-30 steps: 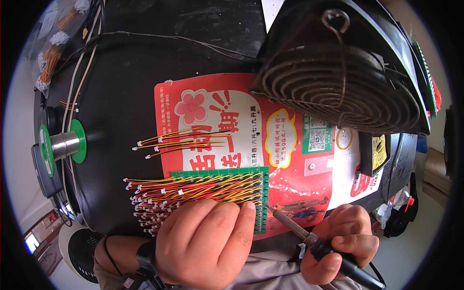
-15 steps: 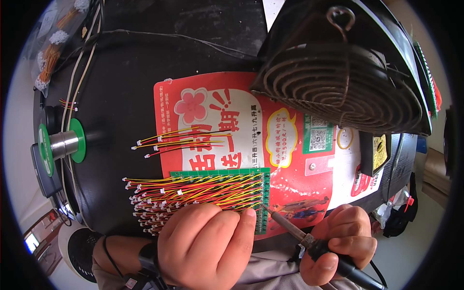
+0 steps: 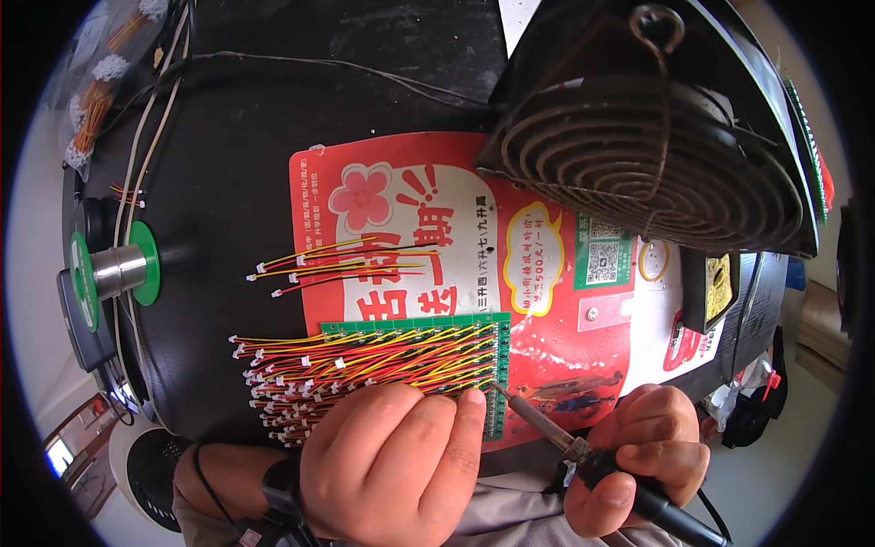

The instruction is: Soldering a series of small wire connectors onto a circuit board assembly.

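Observation:
My right hand (image 3: 652, 447) is closed around the dark handle of a soldering iron (image 3: 547, 424). The iron's thin tip points left, to the right-hand edge of a green circuit board (image 3: 500, 365), close by my left forefinger. Rows of red, yellow and black wires (image 3: 401, 356) with small white plugs run left from the board. My left hand (image 3: 392, 460) lies closed over the board's near part, its forefinger tip at the wire ends. Whatever those fingers pinch is hidden beneath the hand.
Beyond the board a few loose wires (image 3: 337, 266) lie on a red printed sheet (image 3: 547, 365). A black fan with a wire grille (image 3: 611, 155) stands far right, above a yellow sponge in a holder (image 3: 717, 290). A green solder spool (image 3: 146, 264) and cables (image 3: 137, 164) are at the left.
The view has shifted very slightly. My left forefinger and the soldering iron stay at nearly the same spot on the board's edge.

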The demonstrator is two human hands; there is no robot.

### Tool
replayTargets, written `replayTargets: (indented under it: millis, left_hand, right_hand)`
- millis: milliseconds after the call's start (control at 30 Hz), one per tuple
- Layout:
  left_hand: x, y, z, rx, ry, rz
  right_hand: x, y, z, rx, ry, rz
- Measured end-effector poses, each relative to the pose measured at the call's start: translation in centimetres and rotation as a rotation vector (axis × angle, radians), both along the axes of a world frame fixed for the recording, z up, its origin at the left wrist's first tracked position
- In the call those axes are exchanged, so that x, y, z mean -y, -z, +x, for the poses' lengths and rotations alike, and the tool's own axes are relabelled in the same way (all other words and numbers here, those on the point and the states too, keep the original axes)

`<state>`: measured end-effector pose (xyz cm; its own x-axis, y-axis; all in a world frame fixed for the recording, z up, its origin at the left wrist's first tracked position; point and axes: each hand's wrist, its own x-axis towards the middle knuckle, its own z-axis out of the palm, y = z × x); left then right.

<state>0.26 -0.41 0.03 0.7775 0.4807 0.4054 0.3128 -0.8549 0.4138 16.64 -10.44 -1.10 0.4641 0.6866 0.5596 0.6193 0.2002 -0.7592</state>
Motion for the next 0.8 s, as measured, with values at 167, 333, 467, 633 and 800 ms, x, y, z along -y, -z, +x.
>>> replayTargets:
  millis: [167, 333, 467, 633, 800]
  left_hand:
    - [-0.2, -0.4, 0.1, -0.035, 0.014, 0.005]
    - [-0.3, -0.4, 0.0, -0.054, 0.044, 0.016]
    - [-0.4, -0.5, 0.1, -0.05, 0.053, 0.021]
    - [0.3, 0.2, -0.2, 0.027, -0.043, -0.089]
    - [0.1, -0.3, 0.5, 0.023, -0.074, -0.104]
  right_hand:
    - [-0.1, -0.2, 0.0, 0.014, 0.012, -0.017]
    - [0.3, -0.3, 0.0, -0.097, 0.057, 0.021]
    - [0.5, -0.4, 0.6, -0.062, -0.002, 0.014]
    - [0.3, -1.0, 0.7, -0.022, -0.087, -0.081]
    - [0.4, -0.4, 0.4, -0.018, -0.034, -0.036]
